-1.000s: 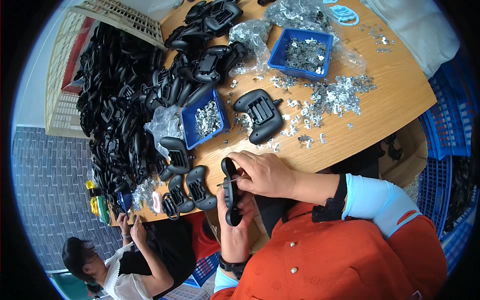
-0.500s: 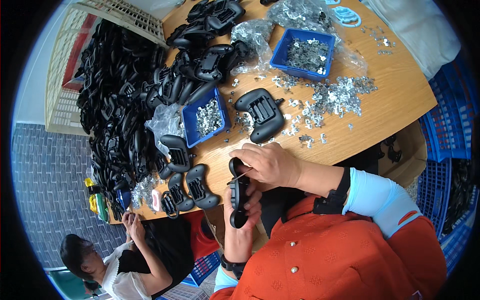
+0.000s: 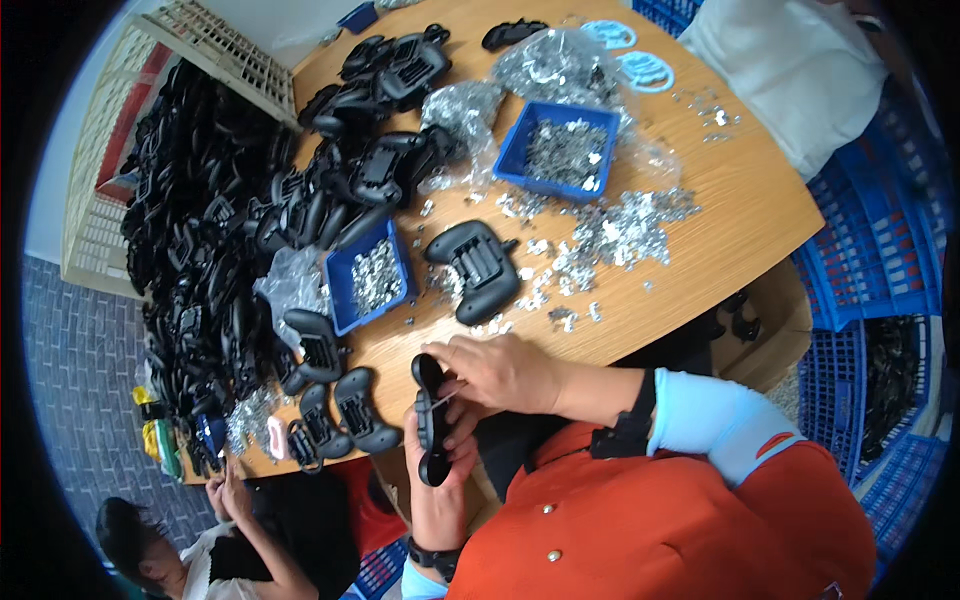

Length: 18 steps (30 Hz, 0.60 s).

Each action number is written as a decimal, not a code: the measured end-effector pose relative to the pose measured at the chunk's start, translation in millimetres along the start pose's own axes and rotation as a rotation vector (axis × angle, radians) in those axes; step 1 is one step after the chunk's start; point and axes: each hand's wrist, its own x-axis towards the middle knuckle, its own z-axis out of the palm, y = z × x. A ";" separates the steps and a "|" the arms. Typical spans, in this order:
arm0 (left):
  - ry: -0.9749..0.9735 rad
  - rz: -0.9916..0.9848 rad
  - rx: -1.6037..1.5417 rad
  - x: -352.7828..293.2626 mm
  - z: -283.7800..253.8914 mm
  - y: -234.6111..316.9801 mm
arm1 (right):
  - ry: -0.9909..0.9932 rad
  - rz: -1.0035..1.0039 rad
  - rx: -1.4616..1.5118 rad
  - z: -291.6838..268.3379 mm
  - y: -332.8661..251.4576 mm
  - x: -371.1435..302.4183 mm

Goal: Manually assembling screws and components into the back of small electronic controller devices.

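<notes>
My left hand grips a black game controller shell from below, at the table's front edge. The shell stands edge-on, so most of its inside is hidden. Against its side, my right hand is closed around a thin metal tool, probably tweezers; its tip meets the shell, and the exact contact cannot be made out. Beyond my hands another black controller shell lies with its battery slots facing up. Small silvery metal clips are scattered past it.
Two blue trays, a nearer one and a farther one, hold metal clips. A large heap of black shells covers the left side. Clear plastic bags lie at the back. A co-worker sits at lower left; blue crates stand right.
The view has shifted, so the table and my hands appear further left. My hands keep the same grip on the shell and tool, with the tool still at the shell's side.
</notes>
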 end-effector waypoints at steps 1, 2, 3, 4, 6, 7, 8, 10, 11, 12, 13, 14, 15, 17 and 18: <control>0.009 -0.011 -0.006 2.2 1.3 -0.3 | 0.000 -0.016 -0.044 2.2 0.9 -1.5; 0.035 -0.001 0.008 3.9 3.6 -1.6 | -0.015 -0.011 -0.067 1.6 0.4 -1.8; 0.009 -0.006 -0.008 2.0 4.8 -1.0 | -0.032 -0.012 -0.080 1.5 -2.3 -0.5; 0.013 0.008 -0.011 0.1 2.2 0.3 | -0.050 0.006 -0.076 2.3 -3.9 -0.9; 0.043 0.027 -0.026 2.6 2.4 0.6 | -0.024 0.006 -0.045 -0.2 -2.2 1.2; 0.038 0.030 -0.033 2.4 1.2 -0.2 | -0.025 0.007 -0.027 -2.2 -4.0 2.9; 0.044 0.040 -0.020 1.8 -0.1 -1.1 | -0.033 0.002 -0.028 -2.5 -3.2 3.5; 0.059 0.050 0.032 1.0 -2.7 -0.7 | 0.002 -0.023 -0.039 -3.1 -1.4 3.6; 0.063 0.063 0.028 1.1 -2.3 -0.5 | -0.005 -0.031 -0.029 -2.5 -1.1 2.8; 0.055 0.046 0.043 1.4 -1.0 -1.4 | -0.013 -0.003 -0.032 -1.6 -0.5 1.0; 0.055 0.034 0.059 2.0 -1.7 -1.1 | -0.021 0.023 -0.027 1.5 0.9 -0.8; 0.049 0.030 0.025 0.9 -4.0 -1.4 | 0.006 0.009 -0.045 2.1 0.6 -0.2; 0.039 0.035 0.037 3.0 -5.2 -1.5 | 0.018 -0.006 -0.080 -1.2 -1.0 2.1; 0.036 0.016 0.049 8.4 -2.0 -3.3 | 0.034 0.017 -0.068 -3.5 2.7 2.0; 0.041 0.012 0.058 5.8 -5.2 -1.8 | 0.037 0.008 -0.048 -2.9 1.5 3.2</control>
